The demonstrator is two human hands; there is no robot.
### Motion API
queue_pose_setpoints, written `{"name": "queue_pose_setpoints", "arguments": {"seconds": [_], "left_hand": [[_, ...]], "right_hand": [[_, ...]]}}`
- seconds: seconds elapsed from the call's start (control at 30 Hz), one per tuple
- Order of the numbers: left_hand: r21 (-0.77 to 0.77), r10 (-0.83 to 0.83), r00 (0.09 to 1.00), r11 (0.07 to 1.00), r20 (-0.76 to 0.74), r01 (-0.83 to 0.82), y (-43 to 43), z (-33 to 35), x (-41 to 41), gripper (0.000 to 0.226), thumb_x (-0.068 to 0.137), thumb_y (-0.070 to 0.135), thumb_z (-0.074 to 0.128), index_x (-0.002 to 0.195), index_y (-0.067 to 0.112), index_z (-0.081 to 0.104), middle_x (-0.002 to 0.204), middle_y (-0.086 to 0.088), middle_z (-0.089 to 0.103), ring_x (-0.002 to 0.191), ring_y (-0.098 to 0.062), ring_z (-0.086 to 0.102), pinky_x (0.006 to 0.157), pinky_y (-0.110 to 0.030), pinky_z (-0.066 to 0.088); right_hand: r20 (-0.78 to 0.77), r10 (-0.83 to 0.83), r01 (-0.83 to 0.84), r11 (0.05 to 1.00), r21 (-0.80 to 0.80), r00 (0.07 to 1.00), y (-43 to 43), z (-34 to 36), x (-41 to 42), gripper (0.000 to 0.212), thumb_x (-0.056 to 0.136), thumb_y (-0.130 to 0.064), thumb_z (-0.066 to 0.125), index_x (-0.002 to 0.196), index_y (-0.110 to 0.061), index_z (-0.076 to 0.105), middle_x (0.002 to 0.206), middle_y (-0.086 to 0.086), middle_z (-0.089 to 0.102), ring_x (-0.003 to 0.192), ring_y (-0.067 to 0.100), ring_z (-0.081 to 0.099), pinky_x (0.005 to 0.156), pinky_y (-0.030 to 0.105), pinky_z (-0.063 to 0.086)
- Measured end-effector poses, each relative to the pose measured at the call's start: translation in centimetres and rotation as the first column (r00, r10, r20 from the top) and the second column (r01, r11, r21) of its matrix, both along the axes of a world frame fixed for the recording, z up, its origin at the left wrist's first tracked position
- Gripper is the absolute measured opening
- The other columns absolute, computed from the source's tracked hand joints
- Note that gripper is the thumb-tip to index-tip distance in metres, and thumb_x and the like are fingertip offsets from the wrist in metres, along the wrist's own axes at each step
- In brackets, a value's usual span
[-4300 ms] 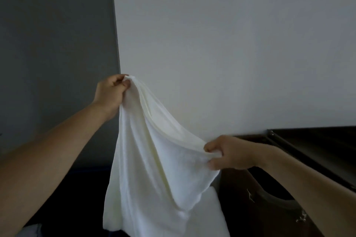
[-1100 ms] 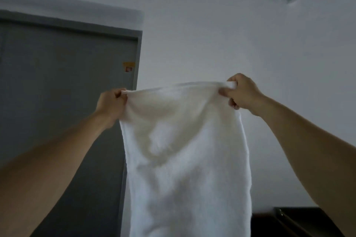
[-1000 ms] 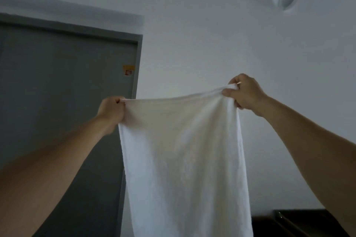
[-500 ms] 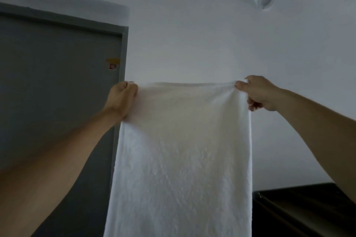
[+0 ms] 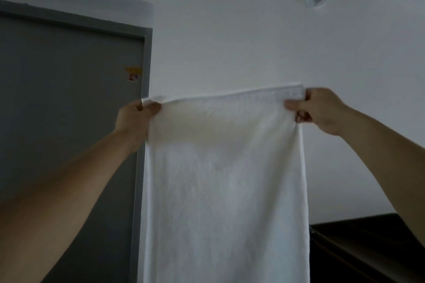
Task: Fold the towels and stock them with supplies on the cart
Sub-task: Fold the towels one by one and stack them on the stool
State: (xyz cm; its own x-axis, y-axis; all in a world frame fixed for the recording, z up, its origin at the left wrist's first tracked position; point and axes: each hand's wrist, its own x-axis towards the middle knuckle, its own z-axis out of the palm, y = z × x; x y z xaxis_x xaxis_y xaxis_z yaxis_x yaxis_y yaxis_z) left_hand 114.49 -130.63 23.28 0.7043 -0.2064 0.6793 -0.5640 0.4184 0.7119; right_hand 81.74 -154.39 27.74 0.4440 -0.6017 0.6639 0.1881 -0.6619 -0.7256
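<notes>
A white towel (image 5: 225,179) hangs flat and spread wide in front of the white wall (image 5: 230,41), held up by its two top corners. The left hand (image 5: 135,119) pinches the left corner in curled fingers, and the right hand (image 5: 319,110) pinches the right corner between thumb and fingers. A grey door (image 5: 69,99) stands behind on the left, a dark cabinet (image 5: 368,243) at lower right.

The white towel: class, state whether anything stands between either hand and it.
Nothing visible does. The left hand pinches the white towel at its top left corner and the right hand pinches its top right corner, so both hold it directly. The towel hangs spread in front of the wall and the grey door.
</notes>
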Motion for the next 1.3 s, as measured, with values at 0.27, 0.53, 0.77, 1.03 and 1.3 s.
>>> {"name": "queue_pose_setpoints", "arguments": {"seconds": [0.27, 0.53, 0.77, 1.03, 1.3], "left_hand": [[0.25, 0.282, 0.892, 0.89, 0.353, -0.381, 0.1, 0.9, 0.1, 0.024, 0.097, 0.038, 0.059, 0.098, 0.015, 0.062, 0.081, 0.004, 0.061, 0.071, -0.014, 0.059, 0.053, -0.026, 0.04], [0.172, -0.058, 0.994, 0.982, -0.088, 0.072, -1.8, 1.6, 0.2, 0.022, 0.094, 0.028, 0.068, 0.111, 0.015, 0.064, 0.09, -0.004, 0.065, 0.069, -0.017, 0.061, 0.039, -0.023, 0.048], [0.062, -0.04, 0.975, 0.997, -0.22, 0.055, -7.6, -2.9, 2.9, 0.049, 0.094, 0.019, 0.069, 0.135, 0.001, 0.05, 0.132, -0.014, 0.05, 0.107, -0.036, 0.058, 0.055, -0.042, 0.06], [0.107, 0.193, 0.973, 0.978, -0.129, -0.18, -11.5, -3.2, 4.2, 0.045, 0.094, 0.021, 0.067, 0.129, -0.003, 0.051, 0.131, -0.017, 0.05, 0.109, -0.036, 0.058, 0.05, -0.036, 0.059], [-0.002, 0.231, 0.973, 0.973, -0.007, -0.231, -9.7, 0.3, 1.3, 0.013, 0.093, 0.024, 0.065, 0.099, 0.022, 0.054, 0.106, 0.003, 0.051, 0.104, -0.025, 0.058, 0.058, -0.042, 0.062]], "right_hand": [[0.032, -0.142, 0.141, 0.99, 0.019, 0.989, 0.2, -2.3, 1.6, 0.02, 0.094, -0.023, 0.069, 0.108, -0.014, 0.06, 0.09, 0.01, 0.068, 0.055, 0.021, 0.063, 0.045, 0.032, 0.053], [0.066, -0.072, 0.072, 0.997, 0.007, 0.995, -1.9, -1.8, 2.2, 0.022, 0.094, -0.025, 0.068, 0.111, -0.014, 0.059, 0.098, 0.008, 0.067, 0.063, 0.021, 0.065, 0.041, 0.028, 0.052], [-0.026, -0.013, 0.015, 0.995, 0.098, 1.0, -7.0, -4.7, 5.4, 0.025, 0.097, -0.022, 0.065, 0.115, -0.008, 0.056, 0.106, 0.019, 0.066, 0.06, 0.027, 0.065, 0.052, 0.04, 0.06], [0.019, 0.058, -0.06, 0.984, 0.167, 0.998, -12.4, -7.7, 10.3, 0.013, 0.1, -0.016, 0.06, 0.098, -0.008, 0.049, 0.11, 0.017, 0.054, 0.056, 0.03, 0.063, 0.063, 0.051, 0.061], [0.178, 0.058, -0.056, 0.998, -0.019, 0.982, -13.4, -6.0, 9.6, 0.019, 0.094, -0.026, 0.062, 0.084, -0.023, 0.046, 0.095, 0.004, 0.056, 0.061, 0.029, 0.07, 0.067, 0.055, 0.061]]}}
